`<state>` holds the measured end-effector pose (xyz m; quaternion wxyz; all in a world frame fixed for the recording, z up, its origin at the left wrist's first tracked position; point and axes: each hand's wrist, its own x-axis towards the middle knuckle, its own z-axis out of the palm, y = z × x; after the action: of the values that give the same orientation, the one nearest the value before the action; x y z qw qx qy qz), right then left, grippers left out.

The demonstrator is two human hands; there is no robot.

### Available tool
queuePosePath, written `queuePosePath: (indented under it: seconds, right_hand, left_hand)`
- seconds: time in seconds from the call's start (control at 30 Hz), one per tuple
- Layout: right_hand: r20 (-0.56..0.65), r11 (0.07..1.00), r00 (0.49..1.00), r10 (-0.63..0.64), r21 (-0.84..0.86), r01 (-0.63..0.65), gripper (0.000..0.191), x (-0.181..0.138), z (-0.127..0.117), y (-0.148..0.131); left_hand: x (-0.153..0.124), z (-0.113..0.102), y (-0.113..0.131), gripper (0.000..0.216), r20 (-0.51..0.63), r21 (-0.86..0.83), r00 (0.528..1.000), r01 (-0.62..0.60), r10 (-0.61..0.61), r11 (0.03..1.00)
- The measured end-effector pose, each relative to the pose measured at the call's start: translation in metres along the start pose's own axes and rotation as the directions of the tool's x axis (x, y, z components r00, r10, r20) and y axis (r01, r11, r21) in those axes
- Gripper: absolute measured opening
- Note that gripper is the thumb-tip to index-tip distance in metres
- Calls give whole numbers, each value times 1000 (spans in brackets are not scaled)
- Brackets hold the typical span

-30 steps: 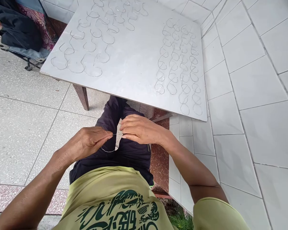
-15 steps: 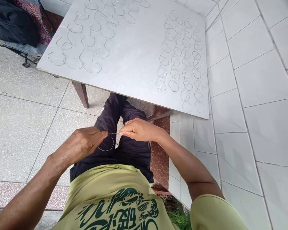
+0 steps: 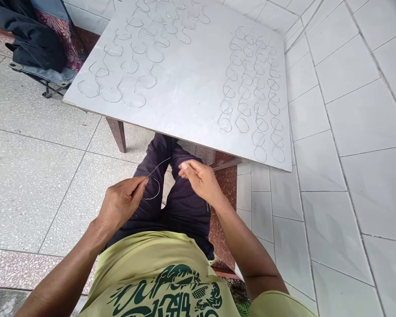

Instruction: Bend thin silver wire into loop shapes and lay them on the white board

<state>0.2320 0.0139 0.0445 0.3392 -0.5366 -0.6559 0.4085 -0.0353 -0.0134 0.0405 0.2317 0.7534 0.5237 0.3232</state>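
Over my lap, my left hand [image 3: 123,197] is shut in a pinch on a thin metal wire [image 3: 159,166]. One end of that wire sticks out straight, up and to the right, while the other bends into a round hook below the fingertips. My right hand [image 3: 199,178] is just right of the wire's free end and apart from it. Its fingers are loosely curled, slightly blurred, with nothing seen between them.
A white board tabletop [image 3: 191,92] stands ahead. Several S-shaped wires [image 3: 130,66] lie on its left part, and rows of looped, figure-eight wires [image 3: 244,103] on its right. A tiled wall [image 3: 366,123] runs along the right. A folding chair [image 3: 57,72] holds dark cloth at far left.
My right hand has let go of the wire and moved right and slightly up. The wire's straight end now tilts upward from my left hand. The view has shifted slightly.
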Motion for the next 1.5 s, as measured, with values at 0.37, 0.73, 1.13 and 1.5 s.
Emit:
queuePosePath:
  seconds: [0.37, 0.73, 1.13, 1.5]
  right_hand:
    - [174, 900, 984, 39, 422, -110, 38, 6, 42, -8]
    - [77, 933, 983, 164, 310, -180, 46, 12, 41, 0]
    - [-14, 879, 957, 289, 401, -259, 44, 17, 53, -11]
    - [-341, 996, 936, 85, 36, -77, 41, -2, 41, -13]
  left_hand:
    - [3, 42, 14, 29, 554, -776, 770, 616, -318, 139]
    - [2, 38, 2, 66, 444, -760, 773, 593, -452, 267]
    - [-10, 46, 10, 31, 87, -268, 991, 123, -103, 955]
    - [-2, 41, 17, 33, 296, -692, 822, 536, -487, 484]
